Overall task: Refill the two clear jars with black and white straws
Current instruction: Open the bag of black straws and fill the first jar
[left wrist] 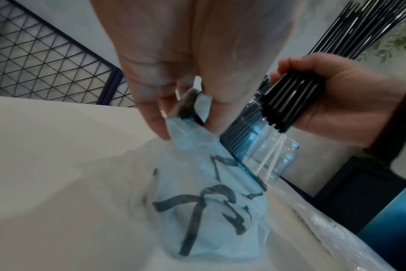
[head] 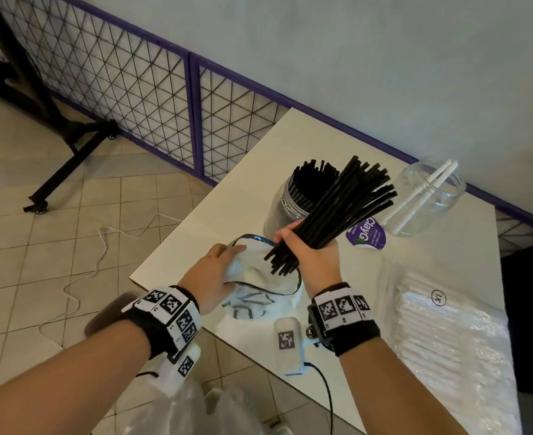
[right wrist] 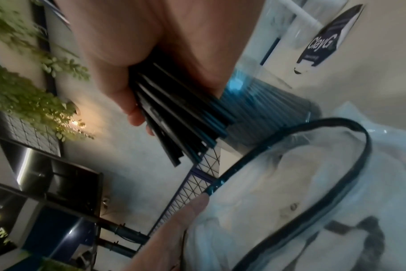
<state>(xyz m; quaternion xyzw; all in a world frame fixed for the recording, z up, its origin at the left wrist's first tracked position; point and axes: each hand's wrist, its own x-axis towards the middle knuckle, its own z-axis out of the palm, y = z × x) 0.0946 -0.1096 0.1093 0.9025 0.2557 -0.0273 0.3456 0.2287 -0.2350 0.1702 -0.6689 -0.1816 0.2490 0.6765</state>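
While the right hand [head: 309, 255] clamps a bundle of black straws [head: 337, 215] above the worktop [head: 196, 233], the left hand [head: 215, 277] pinches the bag [head: 259, 277] rim. Straws look light, stiff, slippery; grip mid-length. Two jars: near jar [head: 285, 205] holds black straws, far jar [head: 428, 196] two white straws [head: 416, 202].

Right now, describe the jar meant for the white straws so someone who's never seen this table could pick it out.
Start at the white table by the grey wall. Two clear jars stand at its far end; take the right-hand jar, nearest the wall, beyond the purple lid. It is almost empty, with only a couple of white straws leaning in it, while its neighbour is packed with black ones.
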